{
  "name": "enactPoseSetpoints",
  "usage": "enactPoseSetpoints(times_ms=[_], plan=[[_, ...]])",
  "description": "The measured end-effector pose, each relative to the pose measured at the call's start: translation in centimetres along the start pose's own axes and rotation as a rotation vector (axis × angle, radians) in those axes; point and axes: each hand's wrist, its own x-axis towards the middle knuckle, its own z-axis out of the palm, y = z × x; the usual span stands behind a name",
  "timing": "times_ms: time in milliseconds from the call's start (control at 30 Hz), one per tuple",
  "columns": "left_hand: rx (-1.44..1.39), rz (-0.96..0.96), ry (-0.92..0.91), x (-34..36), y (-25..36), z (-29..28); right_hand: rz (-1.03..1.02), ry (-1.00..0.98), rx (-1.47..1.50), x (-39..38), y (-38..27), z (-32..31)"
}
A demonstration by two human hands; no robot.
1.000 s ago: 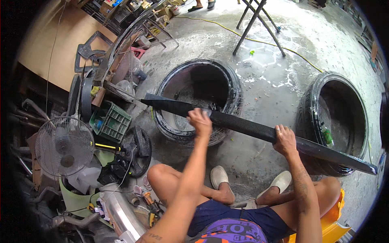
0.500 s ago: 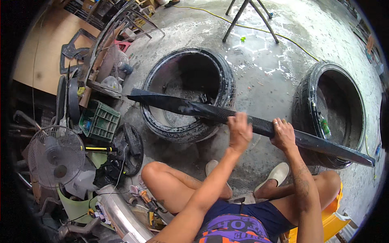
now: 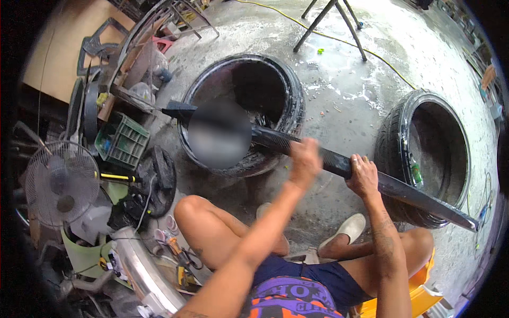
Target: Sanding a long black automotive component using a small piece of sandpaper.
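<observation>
Black, slender strip [image 3: 336, 164], tapering rightward of your right hand [image 3: 363, 176], which grips it; your left hand [image 3: 305, 162] is blurred, closure indeterminable.

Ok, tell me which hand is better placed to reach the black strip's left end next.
Probably the left: the left hand is nearer that end of the black strip, while the right hand grips it farther along.

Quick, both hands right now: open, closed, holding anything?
Left hand: blurred, at the long black piece; whether open or closed cannot be told.
Right hand: closed, holding the long black piece.
</observation>
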Motion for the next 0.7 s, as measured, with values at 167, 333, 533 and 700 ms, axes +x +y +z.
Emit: enactPoseSetpoints(times_ms=[167,333,533,700], plan=[[0.063,-0.256,0.204,1.5,-10.5,-5.6,0.031,-0.06,0.028,0.7,-1.1,-1.0],[-0.115,-0.067,0.148,-1.1,0.6,-0.2,0.017,-0.005,0.022,0.1,-0.3,-1.0],[0.196,-0.27,0.432,1.7,-20.2,-10.7,-0.007,0.037,0.003,0.6,-1.3,-1.1],[0.011,-0.115,0.255,0.7,-7.8,-3.0,0.007,-0.003,-0.019,0.4,-0.3,-1.1]])
